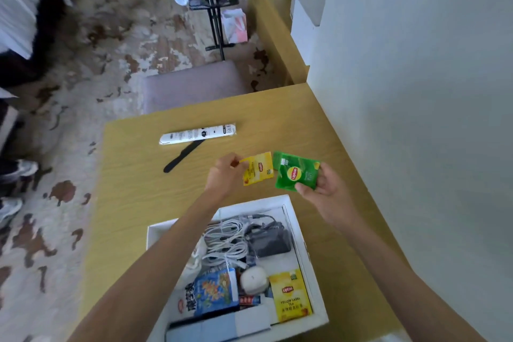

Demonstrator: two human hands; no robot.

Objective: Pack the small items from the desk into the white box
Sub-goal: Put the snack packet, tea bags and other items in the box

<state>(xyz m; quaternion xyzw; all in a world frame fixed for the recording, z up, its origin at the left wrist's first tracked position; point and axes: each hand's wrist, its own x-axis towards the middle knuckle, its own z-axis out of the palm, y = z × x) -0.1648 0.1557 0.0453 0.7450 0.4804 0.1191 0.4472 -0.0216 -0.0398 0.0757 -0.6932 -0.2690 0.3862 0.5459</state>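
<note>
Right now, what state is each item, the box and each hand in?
Yellow Lipton tea sachets: pinched in left hand, above desk.
Green Lipton tea sachets: gripped in right hand, above desk.
White cardboard box: open, partly filled.
Coiled white cables: inside box.
Yellow Lipton sachet in box: lying flat.
White wrapped remote control: on wooden desk, unpacked.
Black flat comb-like tool: on desk, unpacked.
</note>
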